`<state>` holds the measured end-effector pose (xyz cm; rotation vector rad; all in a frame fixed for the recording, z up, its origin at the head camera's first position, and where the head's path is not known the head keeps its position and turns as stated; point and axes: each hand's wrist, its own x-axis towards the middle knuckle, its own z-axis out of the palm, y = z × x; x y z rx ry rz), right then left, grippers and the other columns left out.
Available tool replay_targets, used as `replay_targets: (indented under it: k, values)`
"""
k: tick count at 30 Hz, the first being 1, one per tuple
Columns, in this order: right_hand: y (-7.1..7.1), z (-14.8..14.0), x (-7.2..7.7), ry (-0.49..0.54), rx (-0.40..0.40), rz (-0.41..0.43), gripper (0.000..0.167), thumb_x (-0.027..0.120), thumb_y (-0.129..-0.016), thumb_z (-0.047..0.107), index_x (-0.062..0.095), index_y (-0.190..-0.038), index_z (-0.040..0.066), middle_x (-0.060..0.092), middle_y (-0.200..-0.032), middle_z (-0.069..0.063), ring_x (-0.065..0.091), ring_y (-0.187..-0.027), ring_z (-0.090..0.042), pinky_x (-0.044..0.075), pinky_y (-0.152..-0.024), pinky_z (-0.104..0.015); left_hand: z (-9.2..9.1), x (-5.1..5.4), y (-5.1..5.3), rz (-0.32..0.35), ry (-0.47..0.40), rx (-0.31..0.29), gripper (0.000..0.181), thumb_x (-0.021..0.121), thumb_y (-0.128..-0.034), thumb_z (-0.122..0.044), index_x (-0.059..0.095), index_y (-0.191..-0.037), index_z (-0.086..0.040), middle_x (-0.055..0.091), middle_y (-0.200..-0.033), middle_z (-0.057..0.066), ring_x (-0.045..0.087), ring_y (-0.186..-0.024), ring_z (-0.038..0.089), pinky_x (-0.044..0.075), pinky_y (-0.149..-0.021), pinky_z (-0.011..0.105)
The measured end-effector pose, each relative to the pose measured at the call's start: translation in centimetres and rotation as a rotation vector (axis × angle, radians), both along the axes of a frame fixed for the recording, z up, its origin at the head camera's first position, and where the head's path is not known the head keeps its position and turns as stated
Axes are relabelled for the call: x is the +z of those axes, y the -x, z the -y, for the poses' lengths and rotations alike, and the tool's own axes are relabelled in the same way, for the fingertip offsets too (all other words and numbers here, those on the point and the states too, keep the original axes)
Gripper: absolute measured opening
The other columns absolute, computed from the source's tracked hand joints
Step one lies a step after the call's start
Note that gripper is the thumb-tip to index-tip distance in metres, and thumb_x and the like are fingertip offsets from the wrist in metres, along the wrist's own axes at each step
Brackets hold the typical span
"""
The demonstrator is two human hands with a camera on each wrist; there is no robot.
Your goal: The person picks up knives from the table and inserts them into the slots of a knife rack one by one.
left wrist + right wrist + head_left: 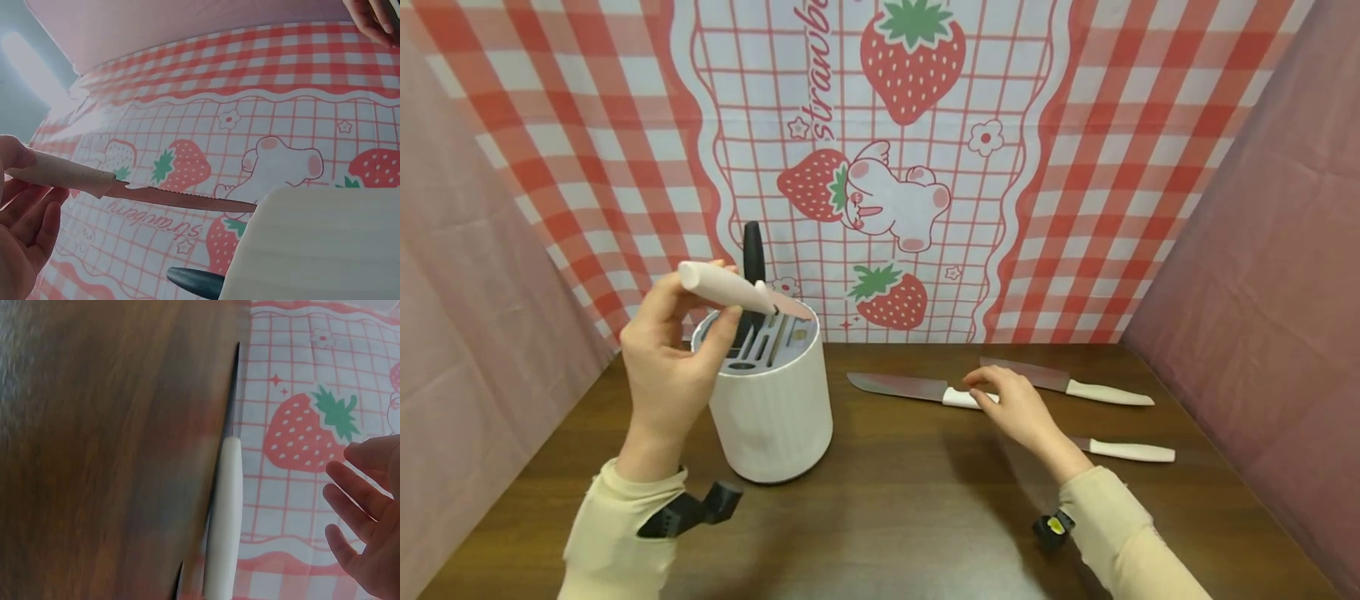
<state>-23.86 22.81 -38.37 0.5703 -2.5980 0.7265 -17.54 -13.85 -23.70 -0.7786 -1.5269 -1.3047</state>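
My left hand (666,367) pinches the white handle of a knife (726,286) over the top of a white ribbed knife block (775,425). In the left wrist view this knife (187,199) has a toothed edge, and its tip meets or passes behind the block's rim; I cannot tell which. My right hand (1018,408) hovers by the white handle of a large knife (898,386) lying on the table. The right wrist view shows the right fingers (359,506) spread and apart from that handle (224,519).
A black handle (753,250) stands up from the slotted block. Right of my right hand lie a broad-bladed knife (1108,392) and a smaller white-handled knife (1131,451), partly hidden by that arm. A strawberry-print cloth (895,192) hangs behind the brown table (880,508).
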Motion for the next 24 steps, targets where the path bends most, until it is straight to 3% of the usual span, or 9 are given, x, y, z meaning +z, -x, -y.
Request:
replay_targets:
  k: [6,18,24]
  values:
    - [0.4,-0.5,-0.3,-0.021,-0.023,0.025,0.019,0.064,-0.083,0.012,0.065,-0.101,0.007,0.066,-0.099,-0.007,0.061,-0.094,-0.025,0.047,-0.079,-0.043,0.3,0.2,-0.1,-0.008,-0.012,0.037,0.032,0.066,-0.0738,0.007,0.058,-0.104,0.014,0.066,-0.102,0.013,0.061,-0.087,0.013,0.047,-0.072,0.018]
    - [1.2,-2.2,-1.5,-0.113,-0.077,0.161,0.03,0.064,-0.084,0.017,0.062,-0.112,0.006,0.062,-0.113,-0.011,0.056,-0.106,-0.031,0.044,-0.085,-0.049,0.9,0.3,0.1,-0.003,0.024,0.101,0.031,0.066,-0.0738,0.007,0.058,-0.103,0.014,0.064,-0.103,0.021,0.06,-0.089,0.012,0.048,-0.08,0.02]
    - [1.3,-2.9,-1.9,-0.126,-0.077,0.157,0.03,0.064,-0.082,0.015,0.062,-0.11,0.005,0.062,-0.111,-0.013,0.055,-0.106,-0.033,0.043,-0.087,-0.049,1.1,0.2,0.2,-0.013,0.035,0.134,0.029,0.064,-0.073,0.01,0.058,-0.101,0.015,0.063,-0.101,0.023,0.059,-0.086,0.009,0.047,-0.078,0.018]
